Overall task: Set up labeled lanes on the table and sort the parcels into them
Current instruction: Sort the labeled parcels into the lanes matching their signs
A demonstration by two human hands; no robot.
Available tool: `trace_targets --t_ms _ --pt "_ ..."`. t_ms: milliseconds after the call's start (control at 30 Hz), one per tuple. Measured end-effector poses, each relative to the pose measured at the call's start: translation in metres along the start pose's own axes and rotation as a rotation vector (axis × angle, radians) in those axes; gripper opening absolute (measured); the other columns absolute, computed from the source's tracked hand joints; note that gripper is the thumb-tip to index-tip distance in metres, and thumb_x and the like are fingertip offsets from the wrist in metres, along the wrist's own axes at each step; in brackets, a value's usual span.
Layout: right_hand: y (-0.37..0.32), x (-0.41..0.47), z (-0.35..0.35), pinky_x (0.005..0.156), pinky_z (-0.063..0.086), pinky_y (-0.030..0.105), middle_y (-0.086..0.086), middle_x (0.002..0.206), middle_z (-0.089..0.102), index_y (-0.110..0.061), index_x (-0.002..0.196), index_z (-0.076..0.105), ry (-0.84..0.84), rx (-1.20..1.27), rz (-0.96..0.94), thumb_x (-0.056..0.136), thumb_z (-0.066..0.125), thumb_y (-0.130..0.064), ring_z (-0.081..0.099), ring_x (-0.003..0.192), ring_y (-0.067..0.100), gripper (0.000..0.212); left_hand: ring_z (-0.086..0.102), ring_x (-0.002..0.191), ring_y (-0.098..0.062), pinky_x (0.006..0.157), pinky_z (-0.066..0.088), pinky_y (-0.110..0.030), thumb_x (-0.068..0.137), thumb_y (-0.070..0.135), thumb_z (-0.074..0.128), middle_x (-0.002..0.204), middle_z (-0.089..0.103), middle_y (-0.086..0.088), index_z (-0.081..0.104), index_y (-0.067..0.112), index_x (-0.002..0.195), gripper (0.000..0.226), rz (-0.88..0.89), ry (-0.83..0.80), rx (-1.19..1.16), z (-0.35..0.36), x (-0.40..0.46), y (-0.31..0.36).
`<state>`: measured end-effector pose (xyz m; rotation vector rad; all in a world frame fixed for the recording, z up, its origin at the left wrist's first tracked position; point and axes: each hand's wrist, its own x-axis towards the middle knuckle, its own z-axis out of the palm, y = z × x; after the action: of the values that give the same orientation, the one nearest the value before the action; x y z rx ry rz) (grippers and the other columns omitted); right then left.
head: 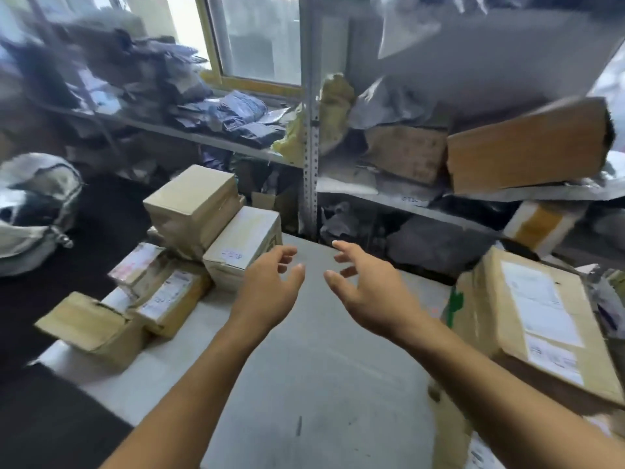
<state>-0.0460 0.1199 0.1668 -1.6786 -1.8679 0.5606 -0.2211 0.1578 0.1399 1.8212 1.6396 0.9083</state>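
Observation:
My left hand (270,286) and my right hand (368,292) hover side by side over the middle of the grey table (304,367), both with fingers spread and nothing in them. Several cardboard parcels sit piled at the table's left: a tall box (192,201) on top, a white-labelled box (243,245) just left of my left hand, smaller labelled boxes (165,292) in front, and one box (88,326) at the left edge. A large flat parcel (534,319) with white labels lies at the right edge.
Metal shelving (311,140) stands behind the table, crammed with grey mailer bags, dark bags and a tilted brown box (527,147). A white sack (33,208) sits on the dark floor at left. The view is motion-blurred.

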Motion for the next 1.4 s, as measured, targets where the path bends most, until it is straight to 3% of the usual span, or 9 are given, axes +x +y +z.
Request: trace_targets --t_ms 367,633,767,900,1000,1100,1167,1267,1400 --pt "-0.034 0.119 0.147 0.084 0.047 0.028 0.001 0.134 0.059 -0.022 0.147 0.041 -0.216 0.056 0.175 0.098 0.054 -0.041 0.057 0.094 0.009 0.054 0.060 0.111 -0.016 0.095 0.049 -0.033 0.093 0.032 0.063 0.124 0.063 0.001 0.061 0.022 0.128 0.037 -0.225 0.005 0.019 -0.065 0.077 -0.153" --pt "-0.008 0.185 0.225 0.100 0.046 0.039 0.009 0.145 0.051 -0.015 0.149 0.036 -0.287 0.220 0.445 0.097 0.053 -0.043 0.054 0.125 0.028 0.062 0.043 0.137 -0.026 0.107 0.034 -0.033 0.103 0.028 0.045 0.148 0.049 -0.007 0.041 0.014 0.148 0.047 -0.432 -0.068 -0.085 -0.047 0.137 -0.221" --pt "0.004 0.198 0.257 0.092 0.040 0.032 0.004 0.150 0.045 -0.018 0.149 0.033 -0.245 0.363 0.576 0.098 0.051 -0.041 0.047 0.132 0.026 0.059 0.036 0.142 -0.025 0.111 0.029 -0.033 0.105 0.024 0.042 0.153 0.042 -0.006 0.033 0.012 0.153 0.050 -0.459 -0.076 -0.140 -0.029 0.145 -0.236" --pt "0.014 0.193 0.271 0.095 0.047 0.037 0.004 0.136 0.056 -0.019 0.136 0.046 -0.118 0.492 0.577 0.099 0.052 -0.031 0.055 0.117 0.022 0.040 0.056 0.118 -0.016 0.097 0.042 -0.028 0.102 0.031 0.051 0.123 0.061 0.006 0.037 0.012 0.151 0.054 -0.469 -0.054 -0.201 -0.016 0.142 -0.236" --pt "0.029 0.182 0.262 0.099 0.049 0.042 0.007 0.130 0.056 -0.016 0.134 0.051 -0.079 0.497 0.656 0.099 0.051 -0.034 0.057 0.113 0.024 0.039 0.060 0.091 -0.001 0.075 0.047 -0.015 0.099 0.033 0.057 0.095 0.062 0.016 0.061 0.017 0.123 0.029 -0.476 -0.092 -0.234 -0.002 0.131 -0.236" --pt "0.048 0.160 0.249 0.079 0.052 0.028 -0.003 0.115 0.065 -0.017 0.127 0.059 -0.095 0.520 0.677 0.099 0.051 -0.039 0.063 0.101 0.012 0.036 0.063 0.095 -0.019 0.082 0.053 -0.036 0.094 0.033 0.064 0.097 0.066 0.000 0.058 0.016 0.098 0.019 -0.517 -0.086 -0.322 0.013 0.113 -0.236" --pt "0.056 0.147 0.243 0.069 0.047 0.022 -0.009 0.108 0.065 -0.020 0.119 0.059 -0.092 0.531 0.712 0.097 0.053 -0.045 0.062 0.095 0.006 0.034 0.061 0.096 -0.014 0.081 0.050 -0.033 0.091 0.035 0.068 0.100 0.064 0.003 0.055 0.018 0.100 0.023 -0.518 -0.082 -0.317 0.020 0.107 -0.234" --pt "0.063 0.136 0.241 0.069 0.045 0.022 -0.011 0.111 0.059 -0.022 0.118 0.046 -0.136 0.561 0.753 0.095 0.055 -0.050 0.059 0.096 0.004 0.037 0.059 0.094 -0.003 0.068 0.041 -0.016 0.092 0.034 0.068 0.106 0.059 0.008 0.044 0.023 0.111 0.033 -0.500 -0.170 -0.292 0.028 0.105 -0.223" --pt "0.059 0.127 0.239 0.081 0.044 0.026 -0.009 0.120 0.050 -0.025 0.139 0.026 -0.140 0.589 0.727 0.098 0.053 -0.045 0.054 0.103 0.010 0.053 0.057 0.105 -0.009 0.081 0.042 -0.026 0.096 0.034 0.062 0.120 0.057 0.008 0.038 0.023 0.132 0.045 -0.422 -0.283 -0.262 0.036 0.102 -0.206"
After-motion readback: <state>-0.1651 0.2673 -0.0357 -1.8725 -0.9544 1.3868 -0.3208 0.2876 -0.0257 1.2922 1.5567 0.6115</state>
